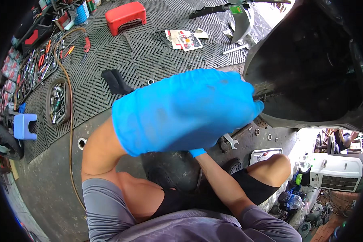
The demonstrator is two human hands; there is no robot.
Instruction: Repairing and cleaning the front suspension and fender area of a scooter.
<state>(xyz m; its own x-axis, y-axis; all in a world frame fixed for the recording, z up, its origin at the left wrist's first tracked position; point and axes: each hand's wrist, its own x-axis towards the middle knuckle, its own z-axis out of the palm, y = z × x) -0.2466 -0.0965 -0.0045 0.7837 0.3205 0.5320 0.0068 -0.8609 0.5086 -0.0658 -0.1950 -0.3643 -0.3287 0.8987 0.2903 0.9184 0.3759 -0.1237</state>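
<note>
Our blue-gloved left hand (185, 109) reaches to the black fender shell (306, 64); our right hand (197, 152) hides beneath it, above a wrench (231, 141).

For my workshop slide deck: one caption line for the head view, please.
Blue-gloved left hand reaches to a black fender's edge, a wrench on the floor below.

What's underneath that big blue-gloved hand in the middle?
The left hand covers most of what lies below it. Showing past its lower edge are the right hand, also gloved, a wrench and dark floor. What the fingers touch is hidden.
</note>
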